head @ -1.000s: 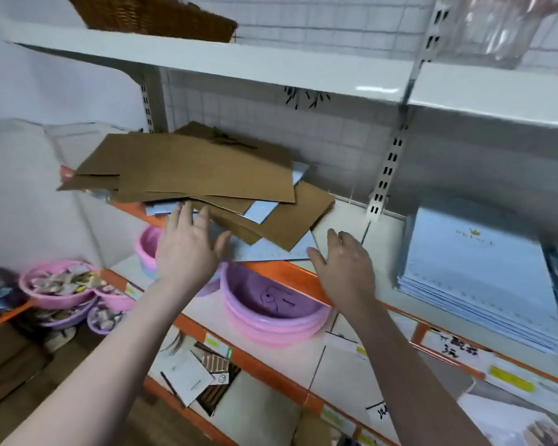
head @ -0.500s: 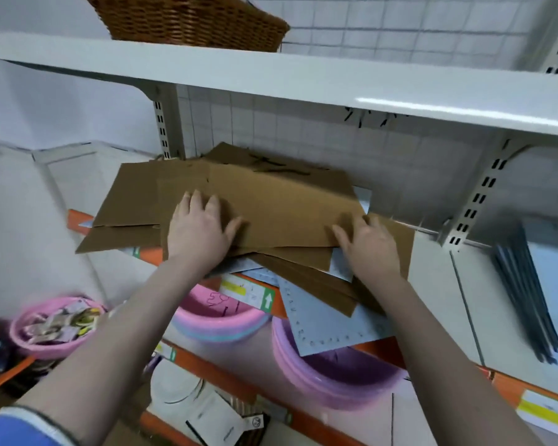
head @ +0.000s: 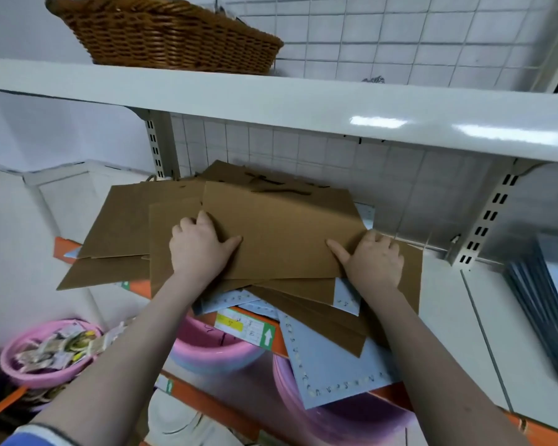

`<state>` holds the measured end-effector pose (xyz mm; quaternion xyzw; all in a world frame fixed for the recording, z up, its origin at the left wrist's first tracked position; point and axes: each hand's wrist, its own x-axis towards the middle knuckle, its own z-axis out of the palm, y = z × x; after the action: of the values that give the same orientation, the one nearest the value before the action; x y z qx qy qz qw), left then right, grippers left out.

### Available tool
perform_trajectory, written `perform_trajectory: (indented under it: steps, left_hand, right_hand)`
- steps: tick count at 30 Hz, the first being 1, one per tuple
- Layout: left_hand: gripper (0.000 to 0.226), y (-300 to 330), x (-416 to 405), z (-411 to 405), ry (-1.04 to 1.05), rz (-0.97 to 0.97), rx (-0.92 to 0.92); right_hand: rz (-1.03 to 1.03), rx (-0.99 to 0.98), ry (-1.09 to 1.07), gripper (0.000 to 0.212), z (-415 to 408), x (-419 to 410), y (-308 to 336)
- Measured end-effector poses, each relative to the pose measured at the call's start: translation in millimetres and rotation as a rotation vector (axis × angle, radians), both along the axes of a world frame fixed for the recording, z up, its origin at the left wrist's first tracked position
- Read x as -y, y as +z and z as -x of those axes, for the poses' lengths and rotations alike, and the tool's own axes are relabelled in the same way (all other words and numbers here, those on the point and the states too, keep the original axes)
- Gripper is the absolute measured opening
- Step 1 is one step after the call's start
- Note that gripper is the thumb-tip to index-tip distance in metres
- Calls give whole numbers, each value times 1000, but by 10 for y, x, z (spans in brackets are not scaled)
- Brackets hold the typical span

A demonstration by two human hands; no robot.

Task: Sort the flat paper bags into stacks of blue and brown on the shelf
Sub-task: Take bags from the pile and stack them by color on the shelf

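Brown top bag [head: 281, 233]: we grip its left edge with our left hand [head: 198, 244], its right edge with our right hand [head: 372, 259], fingers curled, thumbs on top.

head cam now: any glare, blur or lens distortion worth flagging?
Head view: bright glare streaks on the glossy white upper shelf; wide-angle bending of the shelf lines towards the edges; the pink plastic basins and frame corners are soft; the top brown paper bag and both hands, left and right, are fairly sharp.
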<state>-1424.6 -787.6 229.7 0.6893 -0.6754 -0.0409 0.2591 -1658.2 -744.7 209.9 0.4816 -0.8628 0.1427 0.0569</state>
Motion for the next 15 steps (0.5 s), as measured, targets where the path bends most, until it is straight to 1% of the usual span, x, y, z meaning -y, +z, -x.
perform_trajectory:
  steps: [3, 5, 8, 12, 15]
  left_hand:
    - [73, 61, 25, -2, 21, 51, -169]
    - [76, 83, 25, -15, 4, 94, -230]
    - [76, 96, -10, -46, -19, 145, -272]
    - [71, 109, -87, -109, -35, 172, -299]
    - [70, 93, -210, -139, -46, 178, -329]
  right_hand:
    - [79, 27, -19, 98, 18, -1, 14]
    - [125, 78, -7, 96, 23, -20, 44]
    - [186, 179, 7, 89, 6, -114, 108]
    - [270, 217, 4, 71, -23, -348, 137]
    - [337, 244, -10, 63, -42, -573, 64]
